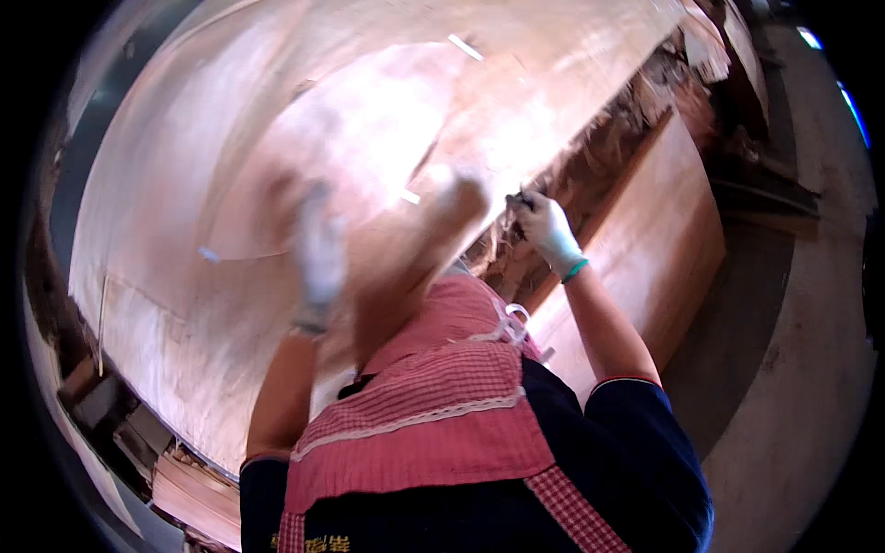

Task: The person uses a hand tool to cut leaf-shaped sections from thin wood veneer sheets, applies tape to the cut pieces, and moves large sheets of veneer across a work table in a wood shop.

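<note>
A broad, pale sheet of wood veneer [212,341] lies in front of me, with a lighter pinkish patch [359,120] on it. Above its surface, my left hand [320,249] in a whitish glove is smeared by motion, so its fingers cannot be read. My right hand [550,235], gloved in white with a green cuff, is closed at the sheet's right edge. A small dark thing [525,199] shows at its fingertips; its kind is unclear. Short whitish strips lie on the veneer, one [466,47] toward the far side and another [410,196] between my hands.
Right of the sheet's edge is a heap of torn brown veneer scraps [590,170]. Beside it stands a wooden board or stack side [664,240], with grey floor [793,369] beyond. More stacked wood [198,498] sits at the lower left. A checked red apron [415,405] covers my front.
</note>
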